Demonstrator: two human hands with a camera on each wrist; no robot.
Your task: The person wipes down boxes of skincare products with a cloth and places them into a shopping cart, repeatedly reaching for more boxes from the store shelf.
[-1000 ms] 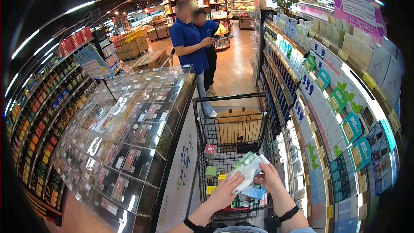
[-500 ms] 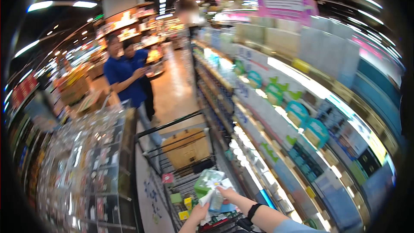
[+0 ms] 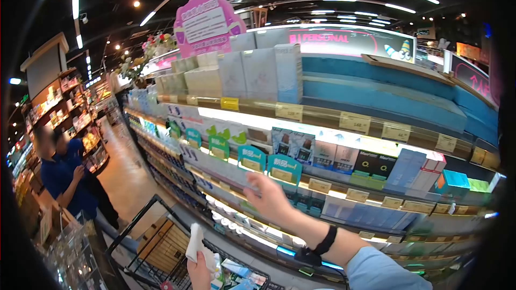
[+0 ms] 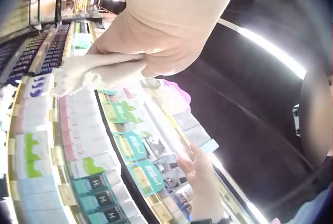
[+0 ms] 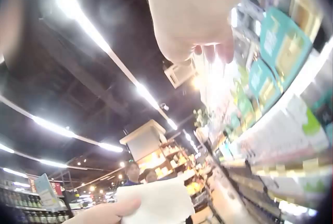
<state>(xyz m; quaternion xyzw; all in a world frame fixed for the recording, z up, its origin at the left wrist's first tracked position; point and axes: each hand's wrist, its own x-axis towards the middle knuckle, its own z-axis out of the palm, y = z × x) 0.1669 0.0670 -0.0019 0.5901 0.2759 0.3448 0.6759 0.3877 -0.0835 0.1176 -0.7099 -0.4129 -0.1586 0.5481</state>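
Note:
My left hand (image 3: 200, 274) is low over the shopping cart (image 3: 155, 255) and pinches a folded white tissue (image 3: 194, 244). The left wrist view shows the tissue (image 4: 86, 77) gripped between thumb and fingers, one end sticking out. My right hand (image 3: 270, 200) is raised in front of the shelves, fingers spread and loosely bent, holding nothing. Behind it stand teal shelf tags (image 3: 283, 170) and rows of boxed products (image 3: 334, 157). In the right wrist view the tissue (image 5: 160, 202) hangs as a broad white sheet from my left hand (image 5: 106, 213).
Several packages (image 3: 239, 273) lie in the cart, with a brown cardboard panel (image 3: 161, 239) at its far end. Lit product shelves (image 3: 344, 193) run along the right. Two people in blue shirts (image 3: 59, 174) stand in the aisle at left, beside a clear bin display (image 3: 70, 252).
The view has swung right toward the shelves. Both hands were together on a green-and-white pack; now my left hand has a tissue and my right hand is apart, raised before the shelves.

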